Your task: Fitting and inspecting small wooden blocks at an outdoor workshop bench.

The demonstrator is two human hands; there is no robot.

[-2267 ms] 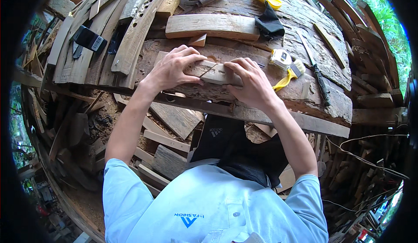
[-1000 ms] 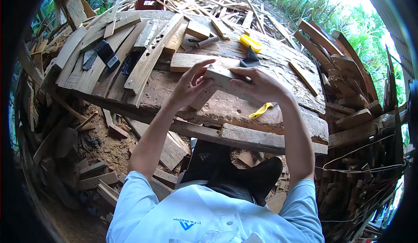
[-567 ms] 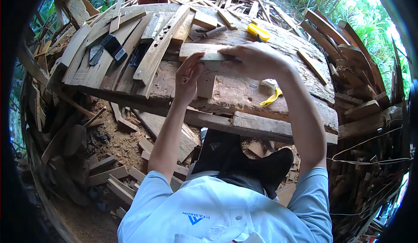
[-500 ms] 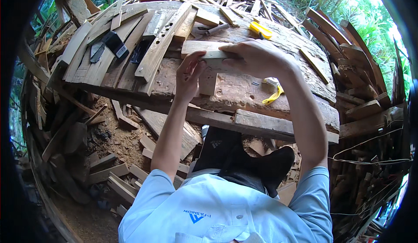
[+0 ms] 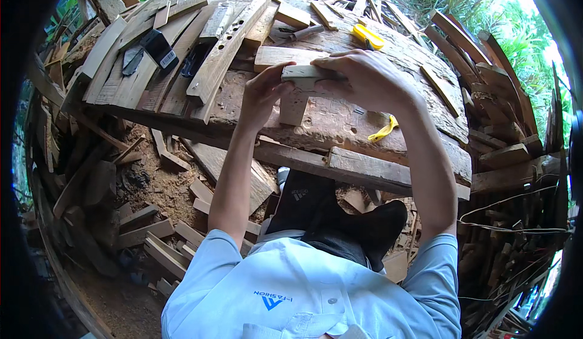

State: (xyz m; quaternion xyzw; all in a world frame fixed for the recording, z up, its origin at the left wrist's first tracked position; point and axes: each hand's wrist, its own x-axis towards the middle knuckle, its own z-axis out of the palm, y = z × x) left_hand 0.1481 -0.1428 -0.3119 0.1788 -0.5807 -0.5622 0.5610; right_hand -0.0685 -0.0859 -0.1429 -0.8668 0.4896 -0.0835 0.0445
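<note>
Both hands hold a short pale wooden block (image 5: 308,72), thumbs on its near side. My left hand (image 5: 262,93) is closed on its left end, and my right hand (image 5: 367,81) reaches over its right part. Below this block another short piece (image 5: 293,111) extends toward me on the worn bench (image 5: 334,126); whether the two are joined I cannot tell. Just behind them lies a flat board (image 5: 273,58). A yellow-handled item (image 5: 382,129) is mostly behind my right forearm.
Loose planks (image 5: 164,78) and a dark packaged item (image 5: 159,50) cover the bench's left. A yellow tool (image 5: 366,37), a grey rod (image 5: 306,32) and a narrow stick (image 5: 440,90) lie behind and right. Scrap wood (image 5: 170,248) is piled below; stacked offcuts (image 5: 498,114) stand at right.
Since the oldest frame, my hands have drawn closer together and turned the block, with the second piece now showing beneath it. In the last half second they have shifted only slightly.
</note>
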